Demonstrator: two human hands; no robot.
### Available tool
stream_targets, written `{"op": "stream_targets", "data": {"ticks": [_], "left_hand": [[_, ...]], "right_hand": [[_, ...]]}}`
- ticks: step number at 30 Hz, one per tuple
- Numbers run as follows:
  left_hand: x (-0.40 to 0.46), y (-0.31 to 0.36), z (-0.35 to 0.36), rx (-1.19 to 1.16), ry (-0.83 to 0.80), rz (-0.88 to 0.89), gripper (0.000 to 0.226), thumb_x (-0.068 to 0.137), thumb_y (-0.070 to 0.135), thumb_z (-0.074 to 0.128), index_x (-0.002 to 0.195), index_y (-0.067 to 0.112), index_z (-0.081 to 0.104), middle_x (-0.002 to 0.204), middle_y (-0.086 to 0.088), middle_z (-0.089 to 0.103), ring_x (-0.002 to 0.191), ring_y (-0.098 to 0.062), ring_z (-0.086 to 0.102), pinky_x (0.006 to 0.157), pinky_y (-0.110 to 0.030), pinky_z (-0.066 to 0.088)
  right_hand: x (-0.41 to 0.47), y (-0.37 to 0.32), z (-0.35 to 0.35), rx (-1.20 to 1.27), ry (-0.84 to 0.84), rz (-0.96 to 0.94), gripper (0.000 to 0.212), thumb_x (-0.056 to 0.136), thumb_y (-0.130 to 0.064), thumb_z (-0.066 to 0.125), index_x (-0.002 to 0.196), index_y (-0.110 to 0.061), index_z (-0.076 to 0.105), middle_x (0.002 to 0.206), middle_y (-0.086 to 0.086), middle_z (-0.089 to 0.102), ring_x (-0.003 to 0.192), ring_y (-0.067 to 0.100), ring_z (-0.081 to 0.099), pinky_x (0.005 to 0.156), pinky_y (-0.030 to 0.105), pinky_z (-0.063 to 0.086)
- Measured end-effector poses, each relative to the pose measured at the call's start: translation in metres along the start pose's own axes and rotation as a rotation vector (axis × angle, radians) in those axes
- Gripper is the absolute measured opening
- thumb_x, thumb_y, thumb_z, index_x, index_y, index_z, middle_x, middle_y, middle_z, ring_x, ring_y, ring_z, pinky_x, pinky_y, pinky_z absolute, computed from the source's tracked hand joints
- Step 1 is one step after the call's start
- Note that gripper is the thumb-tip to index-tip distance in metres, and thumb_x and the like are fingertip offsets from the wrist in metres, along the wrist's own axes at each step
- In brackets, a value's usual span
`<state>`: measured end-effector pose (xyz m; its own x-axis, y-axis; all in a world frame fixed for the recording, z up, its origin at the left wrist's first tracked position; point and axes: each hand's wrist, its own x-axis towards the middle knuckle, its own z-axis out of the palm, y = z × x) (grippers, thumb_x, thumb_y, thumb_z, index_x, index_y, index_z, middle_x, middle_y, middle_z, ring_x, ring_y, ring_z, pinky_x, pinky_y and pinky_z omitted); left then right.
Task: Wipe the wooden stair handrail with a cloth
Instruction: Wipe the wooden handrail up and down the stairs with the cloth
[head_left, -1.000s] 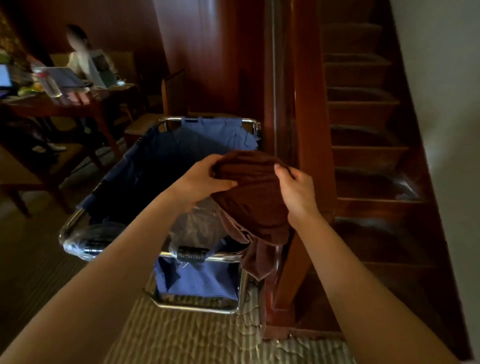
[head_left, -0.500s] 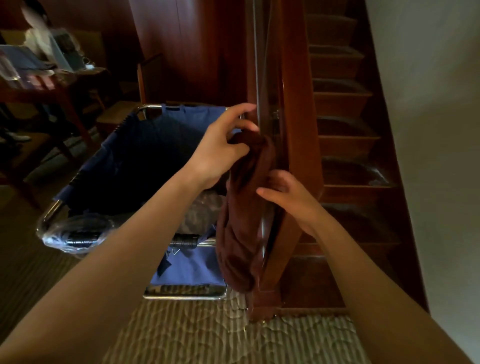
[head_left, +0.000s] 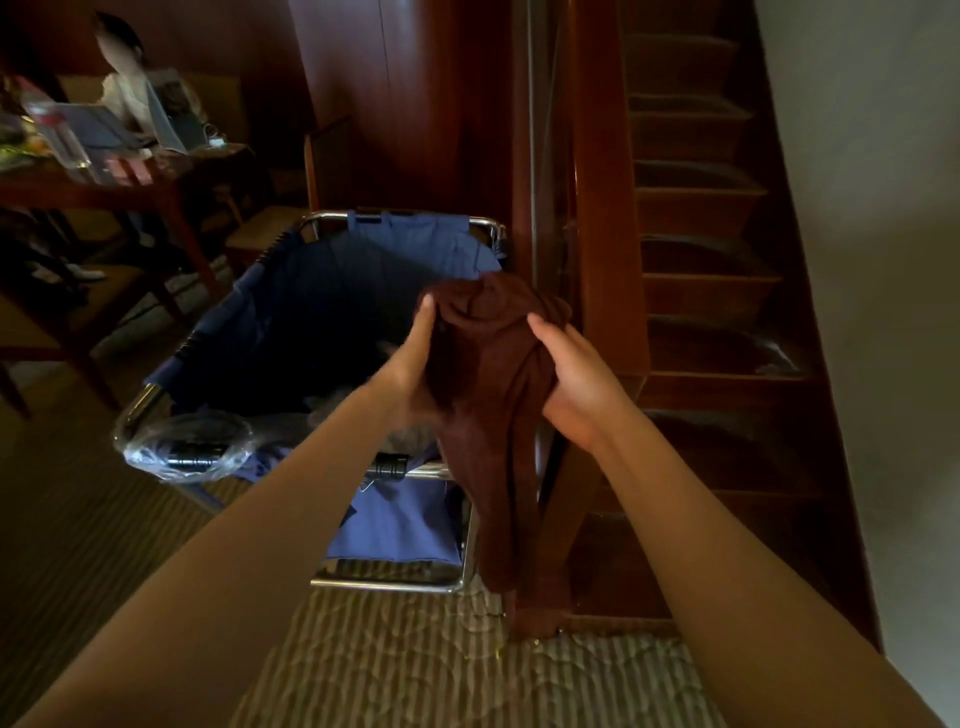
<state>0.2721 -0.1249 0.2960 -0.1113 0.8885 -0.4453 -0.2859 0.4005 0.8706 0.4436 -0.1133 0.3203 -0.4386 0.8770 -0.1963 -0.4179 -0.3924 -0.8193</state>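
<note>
A dark brown cloth (head_left: 483, 395) is bunched between both hands at the middle of the head view, its long tail hanging down toward the floor. My left hand (head_left: 413, 358) holds its left side, thumb pointing up against the fabric. My right hand (head_left: 574, 382) grips its right side, with folds gathered in the palm. Just behind the cloth, the dark wooden stair handrail (head_left: 608, 208) rises up and away along the staircase. The cloth is in front of the rail; whether it touches the wood cannot be told.
A chrome-framed cart with a blue fabric bag (head_left: 332, 312) stands directly left of the rail. Carpeted stairs (head_left: 696, 260) climb on the right beside a pale wall. At far left a person sits at a cluttered wooden table (head_left: 119, 182). Striped carpet covers the floor.
The cloth has gone from hanging stretched along the rail to bunched between both hands. My left hand dropped lower and my right hand rose to grip the fabric's right side.
</note>
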Motion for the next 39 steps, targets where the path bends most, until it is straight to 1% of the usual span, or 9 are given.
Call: {"op": "stream_targets", "data": {"ticks": [4, 10, 16, 20, 23, 28, 31, 35, 39], "left_hand": [[-0.008, -0.041, 0.002, -0.003, -0.22, -0.092, 0.067, 0.08, 0.075, 0.034, 0.118, 0.025, 0.059, 0.113, -0.004, 0.067, 0.106, -0.024, 0.062, 0.093, -0.042, 0.048], [-0.016, -0.075, 0.001, 0.171, -0.298, 0.034, 0.018, 0.088, 0.009, 0.059, 0.105, 0.01, 0.063, 0.106, -0.008, 0.069, 0.094, -0.016, 0.068, 0.086, -0.029, 0.054], [-0.026, -0.044, -0.006, 0.126, -0.194, 0.135, 0.012, 0.091, 0.012, 0.055, 0.093, 0.007, 0.066, 0.082, -0.007, 0.073, 0.074, -0.015, 0.07, 0.069, -0.026, 0.058], [-0.025, -0.011, -0.008, 0.36, 0.092, 0.462, 0.02, 0.097, 0.018, 0.048, 0.093, 0.011, 0.065, 0.086, -0.005, 0.068, 0.081, -0.016, 0.061, 0.081, -0.029, 0.051], [-0.02, 0.007, -0.015, 0.613, 0.225, 0.558, 0.032, 0.1, 0.026, 0.039, 0.117, 0.008, 0.058, 0.104, -0.008, 0.06, 0.095, -0.019, 0.056, 0.09, -0.031, 0.044], [-0.008, 0.008, -0.029, 0.276, 0.325, 0.312, 0.047, 0.096, 0.047, 0.038, 0.132, 0.018, 0.044, 0.126, -0.01, 0.055, 0.113, -0.028, 0.054, 0.101, -0.049, 0.042], [-0.011, 0.0, -0.032, 0.058, 0.224, 0.175, 0.054, 0.085, 0.042, 0.063, 0.13, 0.018, 0.046, 0.121, -0.011, 0.058, 0.107, -0.029, 0.059, 0.096, -0.047, 0.047], [-0.01, 0.0, -0.051, 0.187, 0.251, 0.307, 0.079, 0.081, -0.003, 0.066, 0.143, 0.027, 0.027, 0.132, -0.013, 0.048, 0.115, -0.033, 0.053, 0.096, -0.051, 0.046], [-0.009, 0.003, -0.057, 0.645, 0.35, 0.422, 0.063, 0.091, -0.001, 0.051, 0.146, 0.019, 0.027, 0.14, -0.013, 0.043, 0.123, -0.031, 0.047, 0.102, -0.04, 0.043]], "right_hand": [[0.001, 0.0, -0.006, 0.031, 0.008, 0.03, 0.047, 0.097, -0.033, 0.048, 0.139, -0.014, 0.043, 0.13, 0.014, 0.057, 0.114, 0.028, 0.059, 0.102, 0.047, 0.042], [-0.005, -0.021, -0.023, 0.008, 0.188, -0.012, 0.049, 0.094, -0.042, 0.051, 0.136, -0.017, 0.047, 0.126, 0.013, 0.06, 0.111, 0.028, 0.061, 0.098, 0.048, 0.045], [-0.023, -0.022, -0.046, -0.953, 0.357, -0.134, 0.054, 0.098, -0.048, 0.036, 0.138, -0.012, 0.041, 0.132, 0.01, 0.052, 0.118, 0.027, 0.052, 0.103, 0.047, 0.041], [-0.03, -0.016, -0.047, -1.196, 0.397, -0.219, 0.054, 0.1, -0.042, 0.035, 0.136, -0.003, 0.042, 0.134, 0.016, 0.048, 0.123, 0.032, 0.046, 0.104, 0.039, 0.037], [-0.032, -0.016, -0.044, -1.03, 0.404, -0.185, 0.053, 0.096, -0.049, 0.04, 0.133, -0.011, 0.048, 0.128, 0.01, 0.055, 0.116, 0.029, 0.053, 0.101, 0.044, 0.042], [-0.041, -0.029, -0.027, -0.239, 0.203, 0.062, 0.052, 0.093, -0.051, 0.046, 0.124, -0.01, 0.057, 0.11, 0.011, 0.069, 0.098, 0.023, 0.068, 0.082, 0.036, 0.052], [-0.047, -0.035, -0.02, 0.003, 0.027, 0.038, 0.043, 0.091, -0.042, 0.051, 0.117, -0.008, 0.059, 0.109, 0.014, 0.069, 0.103, 0.026, 0.066, 0.093, 0.041, 0.047], [-0.04, -0.033, -0.034, -0.35, -0.015, 0.129, 0.032, 0.091, -0.013, 0.056, 0.123, -0.013, 0.056, 0.117, 0.01, 0.066, 0.105, 0.025, 0.064, 0.084, 0.039, 0.052], [-0.031, -0.021, -0.047, -0.749, 0.278, 0.18, 0.028, 0.092, -0.002, 0.054, 0.12, -0.004, 0.056, 0.116, 0.015, 0.063, 0.091, 0.02, 0.063, 0.058, 0.028, 0.05]]}}
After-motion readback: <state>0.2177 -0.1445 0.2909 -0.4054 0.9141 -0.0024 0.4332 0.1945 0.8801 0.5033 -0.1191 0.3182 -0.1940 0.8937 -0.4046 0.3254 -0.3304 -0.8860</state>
